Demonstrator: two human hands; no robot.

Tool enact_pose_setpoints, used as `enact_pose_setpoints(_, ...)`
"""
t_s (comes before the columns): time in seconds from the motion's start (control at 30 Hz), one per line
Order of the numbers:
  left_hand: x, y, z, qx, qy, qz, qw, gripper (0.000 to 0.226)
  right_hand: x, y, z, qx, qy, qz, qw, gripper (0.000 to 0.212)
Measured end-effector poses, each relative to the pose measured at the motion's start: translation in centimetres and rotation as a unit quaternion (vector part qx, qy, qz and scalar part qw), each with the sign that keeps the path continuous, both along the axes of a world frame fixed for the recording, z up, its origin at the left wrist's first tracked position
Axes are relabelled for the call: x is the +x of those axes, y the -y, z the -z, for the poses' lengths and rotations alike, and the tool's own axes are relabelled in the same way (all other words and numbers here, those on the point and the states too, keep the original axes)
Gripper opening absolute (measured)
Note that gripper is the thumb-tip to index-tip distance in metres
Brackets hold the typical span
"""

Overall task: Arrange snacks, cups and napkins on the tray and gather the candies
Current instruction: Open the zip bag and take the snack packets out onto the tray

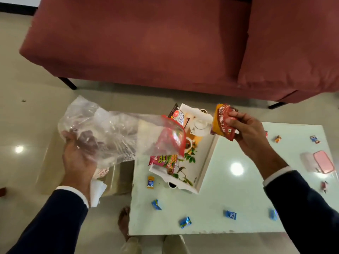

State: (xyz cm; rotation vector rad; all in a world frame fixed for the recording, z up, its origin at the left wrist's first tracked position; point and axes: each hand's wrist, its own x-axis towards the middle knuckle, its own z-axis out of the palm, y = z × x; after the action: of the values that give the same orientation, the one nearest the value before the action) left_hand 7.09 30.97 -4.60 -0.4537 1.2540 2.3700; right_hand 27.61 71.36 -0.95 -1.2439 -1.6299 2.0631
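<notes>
Left hand (78, 153) is closed on the bottom of a clear plastic bag (113, 134), held above the floor left of the worktop (229, 198); the bag's red zip mouth points toward the right hand. Right hand (245, 131) pinches a red-orange snack packet (221, 121) between thumb and fingers, raised over the tray's far end. Tray (205, 162) lies below and between both hands, carrying a pink packet (163, 161). Wrapped candies (230, 215) lie scattered on the worktop beneath the right forearm.

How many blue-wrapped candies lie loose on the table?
5. Four along the near edge; one at the far right. The right sleeve may hide more.
</notes>
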Motion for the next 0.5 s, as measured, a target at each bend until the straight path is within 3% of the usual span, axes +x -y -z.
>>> enact_pose_setpoints(0.13,0.2,-0.3,-0.5,-0.007,0.021,-0.033,0.999,0.025,-2.8,-4.0,2.0,0.202,0.114,-0.138,0.963,0.048)
enact_pose_setpoints(0.2,0.6,-0.7,-0.6,-0.021,0.032,-0.048,0.998,0.040,-5.4,-5.3,3.6,0.311,0.176,-0.224,0.907,0.060)
enact_pose_setpoints(0.27,0.9,-0.7,0.3,-0.020,0.032,-0.060,0.998,0.049,-8.2,-6.4,6.0,0.405,0.242,-0.315,0.824,0.049)
enact_pose_setpoints(0.37,1.1,-0.5,1.4,0.044,0.014,0.002,0.999,0.028,-11.7,-6.8,9.7,0.441,0.285,-0.411,0.745,0.028)
enact_pose_setpoints(0.4,1.1,-0.4,1.8,0.064,0.010,0.016,0.998,0.030,-12.5,-6.6,10.8,0.439,0.294,-0.425,0.735,0.027)
enact_pose_setpoints(0.5,0.6,-0.8,2.9,0.011,0.004,0.004,1.000,0.045,-14.2,-6.1,13.4,0.433,0.302,-0.435,0.730,0.027)
